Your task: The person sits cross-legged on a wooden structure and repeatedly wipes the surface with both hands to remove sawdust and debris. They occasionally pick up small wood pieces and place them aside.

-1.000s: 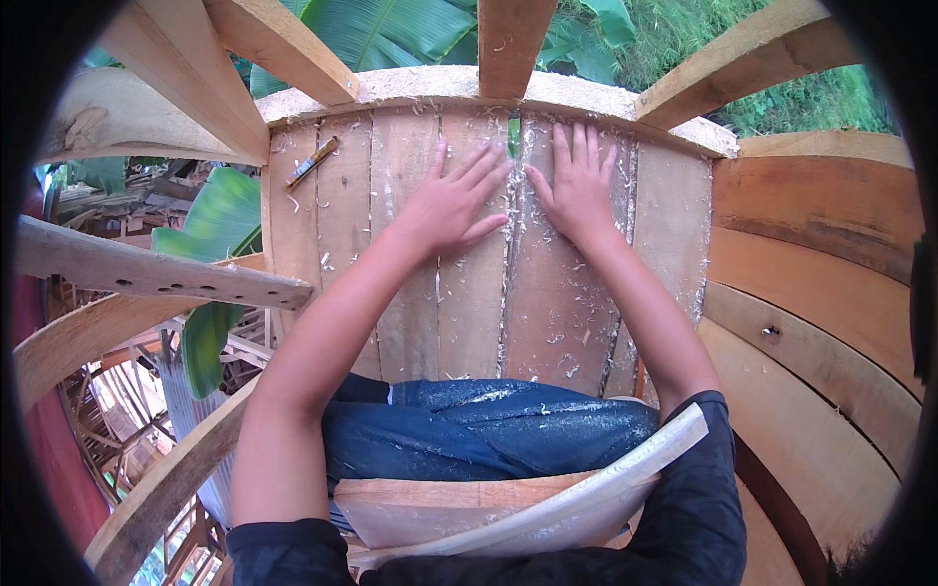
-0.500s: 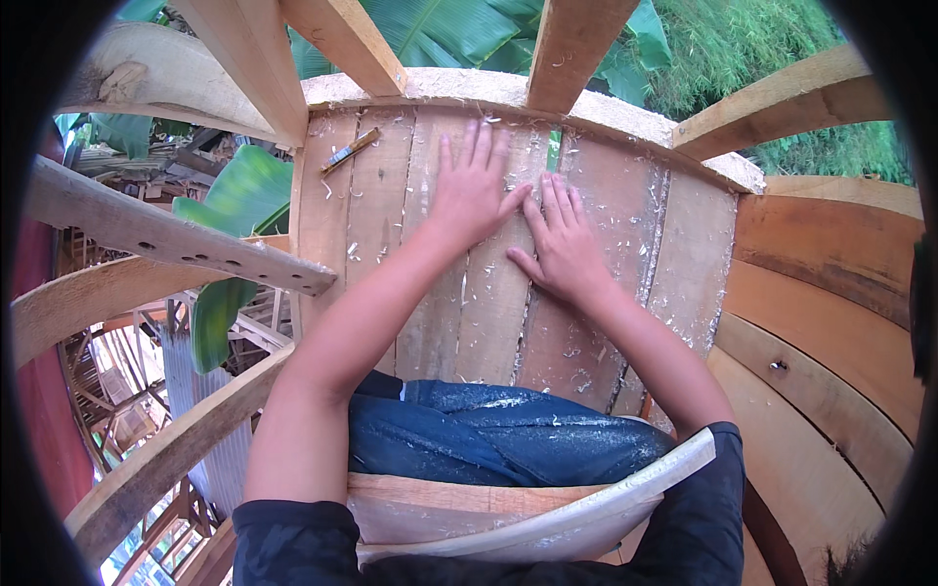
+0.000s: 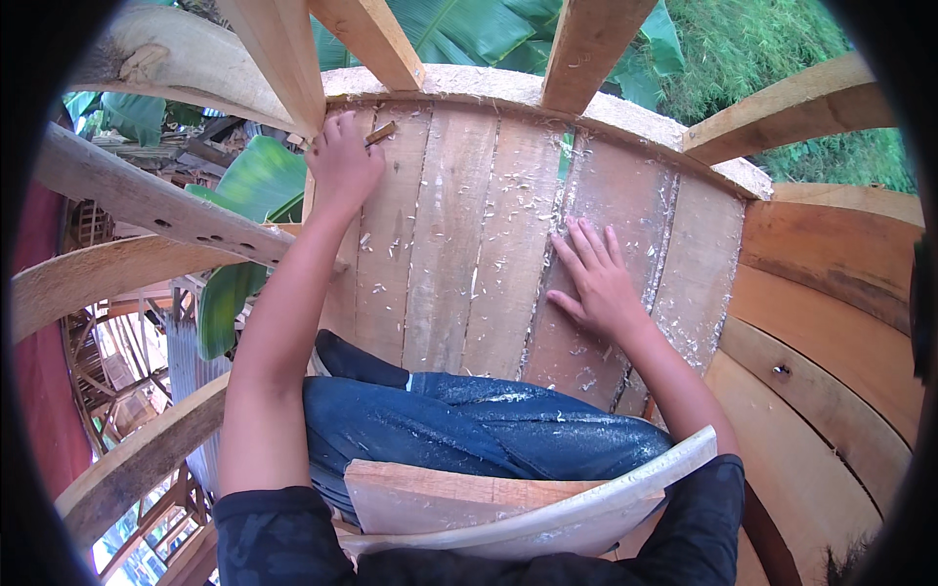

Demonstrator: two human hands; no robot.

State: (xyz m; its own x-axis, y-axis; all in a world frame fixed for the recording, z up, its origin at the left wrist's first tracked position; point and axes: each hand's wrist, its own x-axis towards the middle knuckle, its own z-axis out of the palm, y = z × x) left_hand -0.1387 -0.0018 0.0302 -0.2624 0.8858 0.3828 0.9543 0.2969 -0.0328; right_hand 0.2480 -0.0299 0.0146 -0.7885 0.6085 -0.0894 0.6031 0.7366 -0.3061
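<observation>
My left hand (image 3: 344,168) is at the far left corner of the planked panel (image 3: 445,244), beside an upright post. Its fingers curl over a narrow brown-ended tool (image 3: 382,132); only one end shows past the thumb side, and the rest is under the hand. Palm down on the boards to the right, my right hand (image 3: 598,283) lies open with its fingers spread, holding nothing. Pale wood shavings (image 3: 498,239) are scattered over the planks, with more in the seams.
Wooden ribs (image 3: 601,44) rise around the panel, and a curved plank wall (image 3: 821,332) stands on the right. A drilled beam (image 3: 161,200) juts in from the left. A curved board (image 3: 557,518) and my dusty blue trousers (image 3: 489,420) are nearest me. Leaves (image 3: 459,34) hang beyond.
My left hand has moved left from mid-panel onto the narrow tool, which lay uncovered before. My right hand has slid right and nearer, away from the left one.
</observation>
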